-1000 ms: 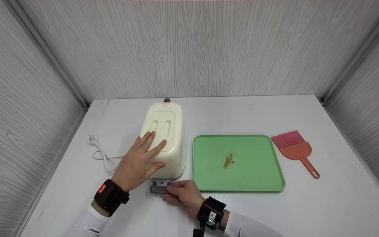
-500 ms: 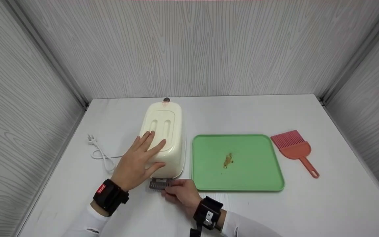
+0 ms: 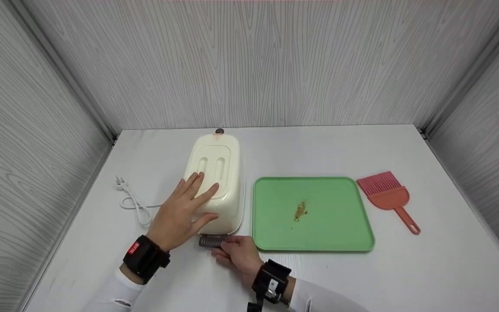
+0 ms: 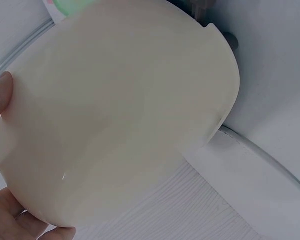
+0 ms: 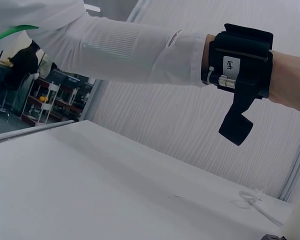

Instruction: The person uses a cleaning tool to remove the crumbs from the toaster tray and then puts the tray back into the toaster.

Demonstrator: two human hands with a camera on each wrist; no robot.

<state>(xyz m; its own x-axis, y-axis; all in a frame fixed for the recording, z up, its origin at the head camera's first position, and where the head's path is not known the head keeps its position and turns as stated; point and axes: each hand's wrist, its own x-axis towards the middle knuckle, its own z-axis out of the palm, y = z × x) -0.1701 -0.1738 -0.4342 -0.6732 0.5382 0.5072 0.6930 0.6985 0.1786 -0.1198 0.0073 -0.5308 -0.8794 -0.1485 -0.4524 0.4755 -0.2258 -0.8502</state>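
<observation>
Evidently the right hand (image 3: 237, 253) pinched the dark ridged tray (image 3: 212, 241) at the near end of the cream appliance (image 3: 215, 182), on the table beside the green tray (image 3: 345, 216), while the left hand (image 3: 180, 214) lay flat, fingers straight, on the appliance; firm downward pressure and a level, straight slide seemed wisest.

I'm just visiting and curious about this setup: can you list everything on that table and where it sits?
Cream appliance: one, cream, table's left half, lying flat side up.
Grey ridged tab: one, dark grey, at the appliance's near end.
Power cord: one, white, left of the appliance, plug at its far end.
Tray: one, green, centre, with a small brownish smear.
Brush: one, pink-red, right of the tray.
Table: one, white.
Left hand: rests flat on the appliance.
Right hand: pinches the grey tab.
</observation>
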